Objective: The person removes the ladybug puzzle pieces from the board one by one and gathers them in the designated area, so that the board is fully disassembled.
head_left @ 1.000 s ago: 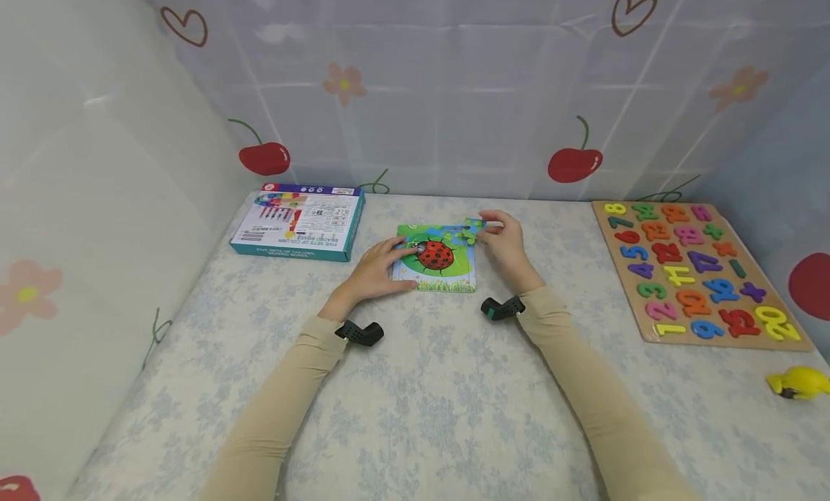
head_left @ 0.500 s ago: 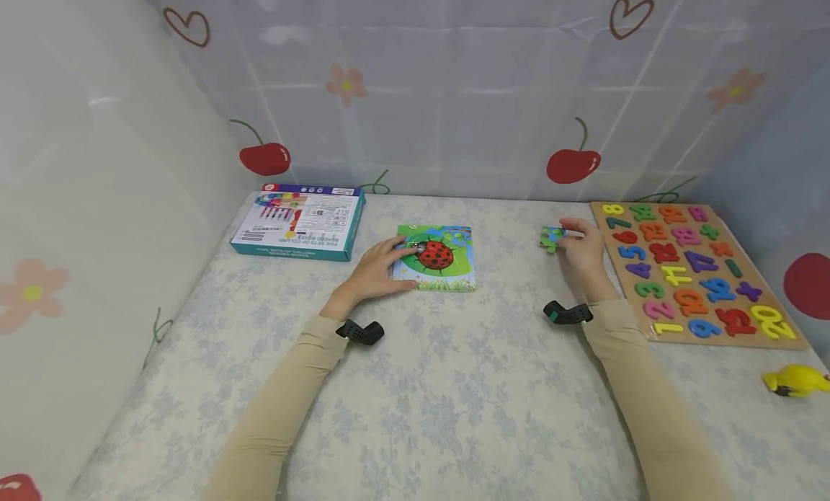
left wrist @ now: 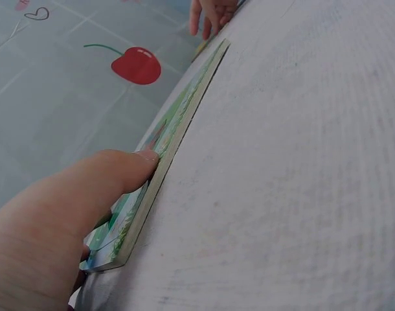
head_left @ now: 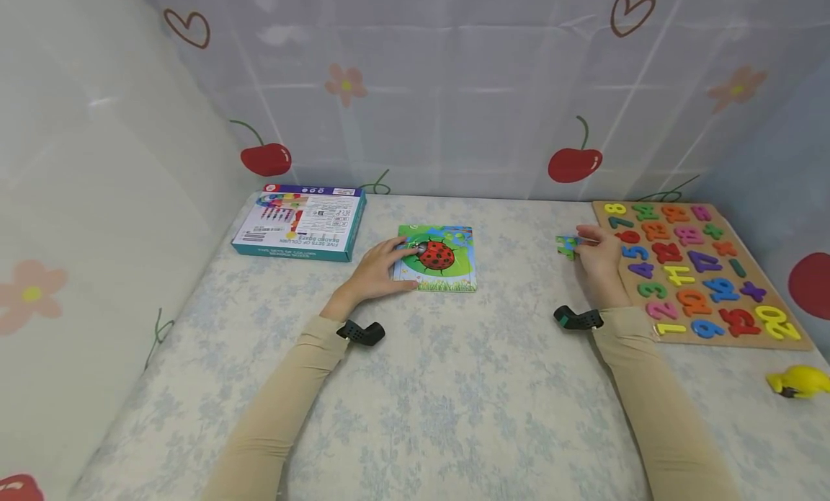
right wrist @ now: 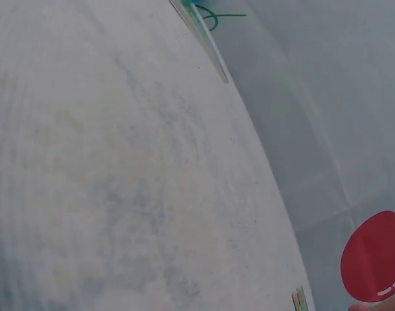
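Note:
A square ladybug jigsaw puzzle (head_left: 457,270) lies flat near the table's middle. My left hand (head_left: 376,270) rests on its left side with spread fingers, the index fingertip by the ladybug's head. In the left wrist view the thumb (left wrist: 120,170) presses on the puzzle's (left wrist: 138,223) near edge. To the right, beside the number board, my right hand (head_left: 599,259) pinches a green and blue puzzle piece (head_left: 566,246) between thumb and fingers. Two thin layers of that puzzle piece (right wrist: 299,299) show at the bottom of the right wrist view, where most of the hand is out of frame.
A wooden number board (head_left: 632,299) with coloured numerals lies at the right. A flat teal and white box (head_left: 298,223) lies at the back left. A yellow toy (head_left: 800,381) is at the right edge. A printed curtain (head_left: 421,126) hangs behind the table.
My right hand has carried the puzzle piece away from the puzzle's upper right corner to the right, beside the number board. The left hand has stayed on the puzzle.

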Available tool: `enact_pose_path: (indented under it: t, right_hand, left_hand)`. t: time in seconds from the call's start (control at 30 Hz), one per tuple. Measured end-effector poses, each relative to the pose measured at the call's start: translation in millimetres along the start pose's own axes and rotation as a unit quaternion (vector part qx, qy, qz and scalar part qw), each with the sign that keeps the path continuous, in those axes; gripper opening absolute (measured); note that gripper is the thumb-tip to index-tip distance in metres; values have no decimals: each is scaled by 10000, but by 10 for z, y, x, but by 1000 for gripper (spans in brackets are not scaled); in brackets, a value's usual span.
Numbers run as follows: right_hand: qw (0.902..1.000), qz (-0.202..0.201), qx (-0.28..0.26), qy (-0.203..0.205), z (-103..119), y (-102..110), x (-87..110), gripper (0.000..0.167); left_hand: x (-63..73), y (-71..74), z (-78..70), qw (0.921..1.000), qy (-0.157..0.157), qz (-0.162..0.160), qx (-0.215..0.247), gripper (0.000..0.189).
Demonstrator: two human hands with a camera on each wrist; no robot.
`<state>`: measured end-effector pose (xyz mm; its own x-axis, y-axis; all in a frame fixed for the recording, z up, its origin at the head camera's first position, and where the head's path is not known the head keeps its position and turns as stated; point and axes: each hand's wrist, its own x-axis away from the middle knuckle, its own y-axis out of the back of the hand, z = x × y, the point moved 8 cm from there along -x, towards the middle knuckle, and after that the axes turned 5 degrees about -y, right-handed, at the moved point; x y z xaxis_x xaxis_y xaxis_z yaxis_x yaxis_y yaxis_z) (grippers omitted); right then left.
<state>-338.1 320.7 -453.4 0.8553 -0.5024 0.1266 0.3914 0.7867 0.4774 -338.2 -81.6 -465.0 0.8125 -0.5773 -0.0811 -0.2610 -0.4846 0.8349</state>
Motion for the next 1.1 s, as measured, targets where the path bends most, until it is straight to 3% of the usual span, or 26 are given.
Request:
enact_pose_path:
  t: [0.37, 0.6, 0.9, 1.1]
  right_hand:
    - [9970, -45, 227, 741, 221, -142, 127, 40]
    - [9920, 693, 45, 1056, 508, -572, 315, 38]
    - [9654, 1859, -284, 1804, 941, -1358, 707, 34]
    - [9504, 2384, -144, 1991, 999, -1720, 840, 40]
  left_hand:
    - [-12, -7, 12, 10000, -13, -9, -29, 71]
    - [-13, -11, 32, 10000, -44, -49, -39, 71]
    - [-4, -2, 24, 10000, -69, -54, -46, 71]
    - [-10, -11, 37, 10000, -37, -28, -52, 70]
